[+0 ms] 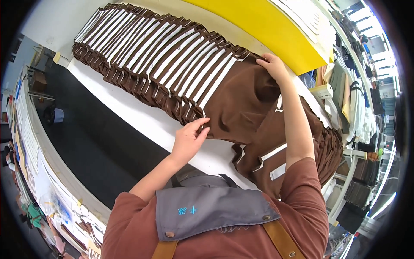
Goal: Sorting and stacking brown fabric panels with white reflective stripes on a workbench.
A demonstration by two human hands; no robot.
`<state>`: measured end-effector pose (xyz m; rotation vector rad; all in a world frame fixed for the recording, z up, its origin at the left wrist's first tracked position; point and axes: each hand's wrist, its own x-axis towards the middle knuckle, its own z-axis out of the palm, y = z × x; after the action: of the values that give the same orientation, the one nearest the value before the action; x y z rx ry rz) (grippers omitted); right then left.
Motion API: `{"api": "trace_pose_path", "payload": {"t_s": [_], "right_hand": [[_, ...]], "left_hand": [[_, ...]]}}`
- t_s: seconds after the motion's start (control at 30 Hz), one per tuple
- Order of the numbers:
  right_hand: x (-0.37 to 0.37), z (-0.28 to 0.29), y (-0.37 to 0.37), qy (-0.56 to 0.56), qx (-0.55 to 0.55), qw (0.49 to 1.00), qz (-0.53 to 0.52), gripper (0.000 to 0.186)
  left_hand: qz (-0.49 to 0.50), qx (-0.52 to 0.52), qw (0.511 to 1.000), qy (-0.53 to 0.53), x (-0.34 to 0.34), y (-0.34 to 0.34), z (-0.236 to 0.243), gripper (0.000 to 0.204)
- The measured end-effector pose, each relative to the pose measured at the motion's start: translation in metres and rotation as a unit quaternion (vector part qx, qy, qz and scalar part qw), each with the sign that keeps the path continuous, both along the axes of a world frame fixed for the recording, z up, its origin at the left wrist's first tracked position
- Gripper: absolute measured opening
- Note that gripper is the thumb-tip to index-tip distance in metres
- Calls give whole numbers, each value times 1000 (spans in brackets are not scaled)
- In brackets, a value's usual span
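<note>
A brown fabric piece lies spread between my hands, rumpled in the middle. My left hand pinches its near edge between thumb and fingers, beside the last white strip of the row. At the far edge my right hand has thumb and fingers closed on the cloth. To the left, a long row of overlapping brown pieces with white strips runs away along the table. Under and beyond my right forearm is a heap of brown pieces, some with white strips and a white label.
The pieces lie on a long white table. A yellow panel stands along its far side. Hanging garments are at the right. Another worktable with scissors runs along the left, past a dark floor.
</note>
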<state>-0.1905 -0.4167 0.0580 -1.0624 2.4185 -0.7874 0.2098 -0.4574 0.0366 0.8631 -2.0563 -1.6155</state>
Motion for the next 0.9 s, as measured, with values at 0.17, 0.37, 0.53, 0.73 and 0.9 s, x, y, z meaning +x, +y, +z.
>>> {"api": "trace_pose_path", "payload": {"t_s": [0.17, 0.37, 0.53, 0.73, 0.9], "right_hand": [[-2, -13, -3, 9, -65, 998, -25, 37], [-9, -14, -1, -31, -58, 997, -42, 34], [-2, -23, 1, 243, 19, 970, 9, 41], [123, 27, -12, 371, 75, 921, 89, 85], [167, -27, -21, 244, 220, 934, 137, 101]], "left_hand": [[-17, 14, 1000, 7, 1, -4, 11, 30], [-58, -56, 996, -28, -8, -19, -1, 31], [-67, -95, 993, -35, -12, -18, -18, 30], [-41, -154, 987, -25, -16, -16, -13, 30], [-37, -277, 956, -92, -17, -12, 7, 35]]}}
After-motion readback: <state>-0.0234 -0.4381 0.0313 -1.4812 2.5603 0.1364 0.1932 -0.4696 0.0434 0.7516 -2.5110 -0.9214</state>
